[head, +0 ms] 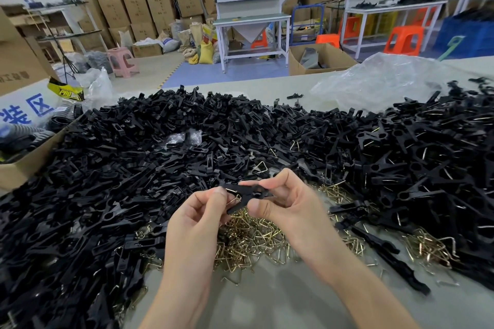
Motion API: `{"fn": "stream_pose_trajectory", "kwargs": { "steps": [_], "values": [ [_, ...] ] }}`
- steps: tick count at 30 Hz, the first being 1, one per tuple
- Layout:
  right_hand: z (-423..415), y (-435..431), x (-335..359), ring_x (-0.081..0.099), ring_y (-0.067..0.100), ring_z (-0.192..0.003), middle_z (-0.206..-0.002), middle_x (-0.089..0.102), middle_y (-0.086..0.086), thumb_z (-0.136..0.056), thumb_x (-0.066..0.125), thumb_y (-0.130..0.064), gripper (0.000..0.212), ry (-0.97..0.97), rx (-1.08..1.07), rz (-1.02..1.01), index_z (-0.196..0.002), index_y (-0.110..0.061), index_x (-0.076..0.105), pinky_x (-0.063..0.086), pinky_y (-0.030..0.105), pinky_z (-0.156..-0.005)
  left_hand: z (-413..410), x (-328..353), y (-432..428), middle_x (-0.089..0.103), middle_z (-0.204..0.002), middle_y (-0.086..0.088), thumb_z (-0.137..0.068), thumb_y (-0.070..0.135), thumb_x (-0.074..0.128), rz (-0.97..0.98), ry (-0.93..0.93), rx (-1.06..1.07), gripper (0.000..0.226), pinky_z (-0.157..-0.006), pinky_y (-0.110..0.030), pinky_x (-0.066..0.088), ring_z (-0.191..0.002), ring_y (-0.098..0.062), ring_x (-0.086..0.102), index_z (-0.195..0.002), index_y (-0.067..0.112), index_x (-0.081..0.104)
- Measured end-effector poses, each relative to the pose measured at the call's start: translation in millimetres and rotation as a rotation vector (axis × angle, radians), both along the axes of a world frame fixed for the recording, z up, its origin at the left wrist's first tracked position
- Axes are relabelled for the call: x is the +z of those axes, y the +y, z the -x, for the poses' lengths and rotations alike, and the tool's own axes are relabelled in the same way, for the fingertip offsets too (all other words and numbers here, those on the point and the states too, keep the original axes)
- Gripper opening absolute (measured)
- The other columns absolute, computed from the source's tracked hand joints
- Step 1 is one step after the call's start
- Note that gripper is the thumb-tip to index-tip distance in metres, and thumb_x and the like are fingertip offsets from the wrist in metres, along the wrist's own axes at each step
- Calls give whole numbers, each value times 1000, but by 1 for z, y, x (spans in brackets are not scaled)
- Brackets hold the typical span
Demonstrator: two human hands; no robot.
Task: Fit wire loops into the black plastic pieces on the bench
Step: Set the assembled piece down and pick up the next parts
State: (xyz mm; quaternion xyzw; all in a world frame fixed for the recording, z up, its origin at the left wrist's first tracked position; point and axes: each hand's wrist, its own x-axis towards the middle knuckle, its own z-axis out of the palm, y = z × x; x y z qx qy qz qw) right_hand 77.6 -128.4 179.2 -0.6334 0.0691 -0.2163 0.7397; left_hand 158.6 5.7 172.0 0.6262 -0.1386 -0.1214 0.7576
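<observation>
Both my hands hold one black plastic piece (pixel 244 191) above the bench. My right hand (pixel 280 200) pinches its right part between thumb and fingers. My left hand (pixel 205 208) pinches a brass wire loop (pixel 235 199) at the piece's left end. Under the hands lies a heap of loose wire loops (pixel 254 240). A large pile of black plastic pieces (pixel 160 147) covers the bench to the left and behind. Another pile of black pieces (pixel 427 157), some with wire showing in them, lies on the right.
The grey bench (pixel 280 296) shows bare surface near me. A cardboard box (pixel 18 165) with black parts stands at the left edge. A crumpled clear plastic bag (pixel 379 80) lies at the back right. Work tables, stools and stacked cartons fill the room beyond.
</observation>
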Motion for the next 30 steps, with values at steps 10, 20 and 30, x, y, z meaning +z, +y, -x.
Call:
{"fn": "stream_pose_trajectory", "kwargs": {
  "steps": [10,20,30],
  "values": [
    [0,-3,-3,73,13,-88,-104,79,6,-78,79,-14,27,-22,41,-52,-97,-15,59,54,19,-79,3,7,-4,73,-82,-6,-71,34,79,76,113,-186,16,-61,-28,54,-71,-12,65,-65,21,73],
    [6,4,0,58,19,-47,-115,70,-7,-83,74,-25,26,39,227,-66,-106,-13,73,50,28,-39,17,10,-2,51,-68,-4,-77,52,67,92,225,-626,37,-52,-35,50,-58,-20,55,-93,19,75],
    [-1,17,-8,67,21,-67,-82,69,4,-102,60,-28,26,-15,243,83,-126,-24,70,55,30,-60,13,8,-1,40,-45,-4,-66,80,49,-218,45,-209,63,-46,-33,43,-42,-20,44,-45,21,44]
  ]
}}
